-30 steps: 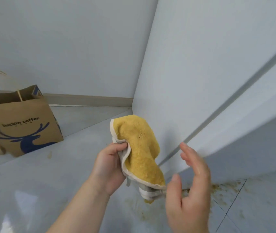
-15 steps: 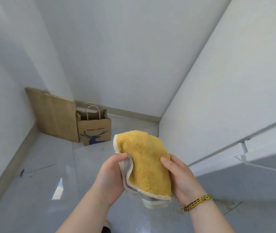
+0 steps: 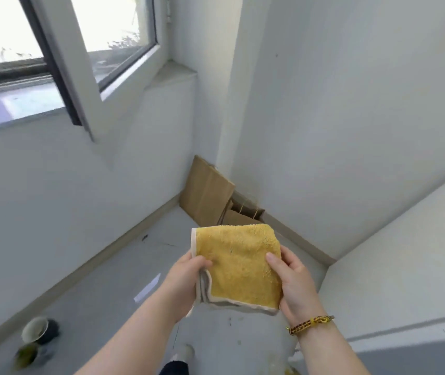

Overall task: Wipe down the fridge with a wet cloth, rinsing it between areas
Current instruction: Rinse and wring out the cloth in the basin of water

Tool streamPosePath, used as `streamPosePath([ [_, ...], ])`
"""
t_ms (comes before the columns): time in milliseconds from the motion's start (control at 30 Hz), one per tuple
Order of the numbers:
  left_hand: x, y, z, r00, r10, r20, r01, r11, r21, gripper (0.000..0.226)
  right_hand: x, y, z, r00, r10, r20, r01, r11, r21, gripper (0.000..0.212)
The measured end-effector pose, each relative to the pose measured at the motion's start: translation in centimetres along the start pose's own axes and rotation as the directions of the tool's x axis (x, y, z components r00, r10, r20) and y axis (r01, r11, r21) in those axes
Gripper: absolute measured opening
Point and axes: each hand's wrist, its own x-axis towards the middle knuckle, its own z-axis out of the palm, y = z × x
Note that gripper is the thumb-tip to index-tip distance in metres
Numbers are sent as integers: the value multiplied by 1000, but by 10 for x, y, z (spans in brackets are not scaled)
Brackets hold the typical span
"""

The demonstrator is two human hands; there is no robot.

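A folded yellow cloth (image 3: 239,263) with a pale trim is held flat in front of me, above the floor. My left hand (image 3: 186,282) grips its left edge, thumb on top. At the cloth's right edge, my right hand (image 3: 294,282) holds it with the thumb on the yellow face and the fingers underneath; a braided bracelet sits on that wrist. The white fridge (image 3: 405,266) stands at the right, its side panel facing me and a door seam low at the right.
Brown paper bags (image 3: 205,196) lean in the far corner. A window (image 3: 61,50) is in the left wall. Two cups (image 3: 36,331) lie on the grey floor at bottom left. Yellowish stains (image 3: 287,370) mark the floor by the fridge's base.
My view has risen and swung left, bringing in the window and the cups. My right hand took hold of the cloth, which now lies flatter between both hands.
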Motion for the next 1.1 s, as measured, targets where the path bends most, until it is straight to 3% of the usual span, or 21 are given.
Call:
streamPosePath([
  [200, -101, -30, -84, 992, 119, -44, -121, 992, -44, 62, -46, 40, 71, 955, 120, 270, -70, 980, -189, 14],
  [300, -145, -50, -123, 966, 163, -200, -192, 972, -138, 47, -73, 68, 111, 900, 200, 388, -88, 954, -286, 15],
  [400, -175, -72, -160, 902, 156, -402, -260, 940, -219, 16, -97, 99, 145, 834, 274, 480, -111, 934, -340, 16],
  [600, -221, -114, -230, 789, 98, -606, -306, 919, -249, 20, -137, 171, 206, 771, 307, 558, 34, 855, -518, 19],
  [800, -247, -191, -336, 590, -94, -802, -318, 886, -338, 20, -169, 313, 278, 682, 406, 608, 150, 736, -660, 21],
  [933, -239, -264, -413, 365, -200, -909, -358, 871, -336, 33, -177, 427, 308, 597, 488, 637, 218, 666, -713, 22],
  [1100, -234, -347, -478, 282, -303, -910, -431, 808, -402, 20, -177, 542, 325, 511, 591, 624, 333, 534, -778, 27],
])
